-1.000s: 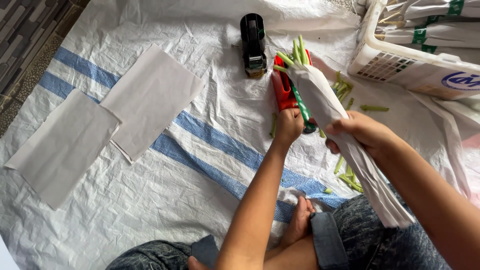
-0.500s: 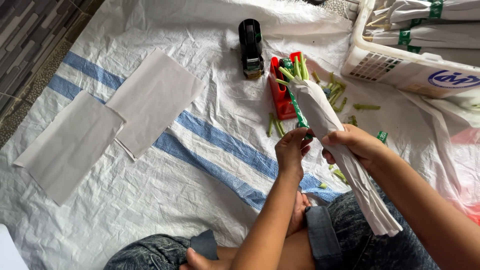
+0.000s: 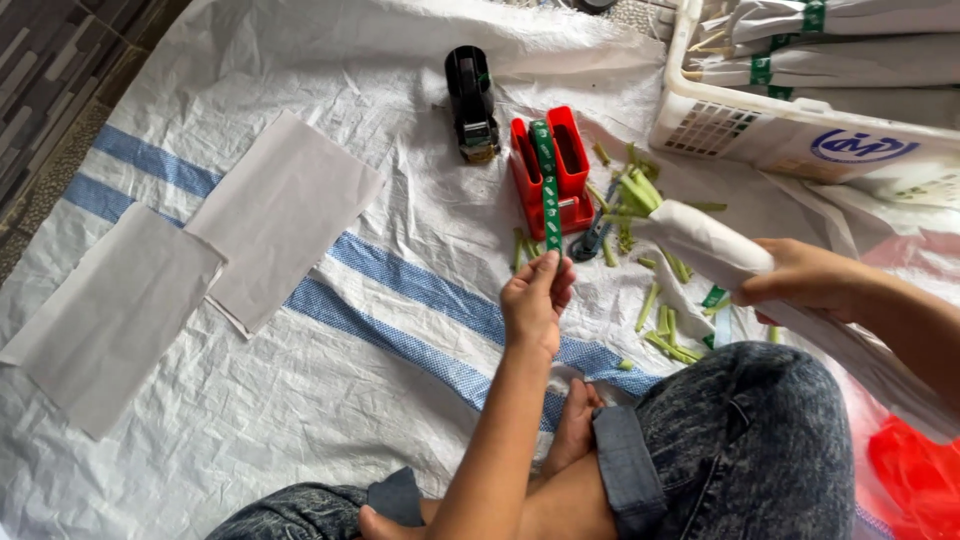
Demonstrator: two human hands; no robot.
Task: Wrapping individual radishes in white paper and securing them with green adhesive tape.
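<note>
Head view: the left hand [image 3: 537,300] pinches the free end of the green tape [image 3: 548,200] between thumb and fingers. The strip runs taut, its long axis straight away from the hand to the red dispenser [image 3: 550,170] beyond. The right hand [image 3: 800,280] is closed around the paper-wrapped bundle [image 3: 720,250], which lies right of the dispenser, green stalk tips pointing toward it. The left hand is nearer the dispenser. A black dispenser [image 3: 472,105] stands just left of the red one; two paper sheets [image 3: 270,220] lie well left.

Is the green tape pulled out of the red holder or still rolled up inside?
Pulled out. A strip of green tape stretches from the red dispenser to the left hand, whose fingers pinch its end. The right hand holds a paper-wrapped bundle.
</note>
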